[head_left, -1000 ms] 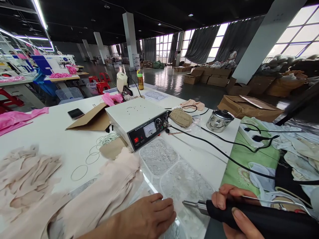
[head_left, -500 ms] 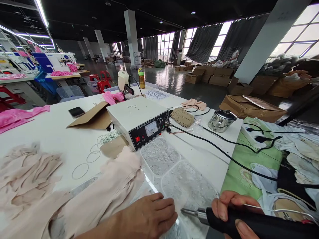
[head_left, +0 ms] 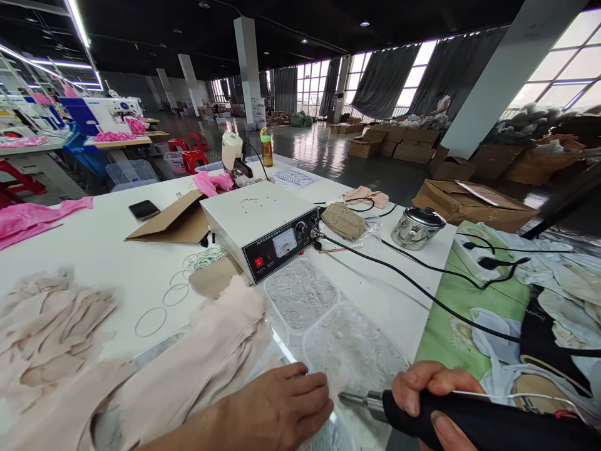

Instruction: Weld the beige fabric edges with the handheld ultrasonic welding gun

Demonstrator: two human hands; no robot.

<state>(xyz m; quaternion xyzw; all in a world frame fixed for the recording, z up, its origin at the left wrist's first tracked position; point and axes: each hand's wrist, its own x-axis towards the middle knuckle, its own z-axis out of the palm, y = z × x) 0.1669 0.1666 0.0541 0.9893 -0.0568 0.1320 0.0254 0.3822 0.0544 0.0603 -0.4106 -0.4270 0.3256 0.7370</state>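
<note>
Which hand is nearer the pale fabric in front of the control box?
Left: the left hand lies just right of the pale fabric; the right hand is farther right, gripping the black tool.

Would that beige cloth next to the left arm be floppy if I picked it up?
The beige cloth would probably droop, since it lies in soft folds. It looks thin, so it's likely light. Being spread out, it probably wouldn't roll.

The premises were a garment workshop on a large open floor, as evidenced by sewing machines (head_left: 101, 116) with pink cloth (head_left: 114, 136) and red stools (head_left: 193, 161) at far left, beige fabric pieces (head_left: 197, 351) on the near worktable (head_left: 110, 263), and cardboard boxes (head_left: 416, 147) at far right.
</note>
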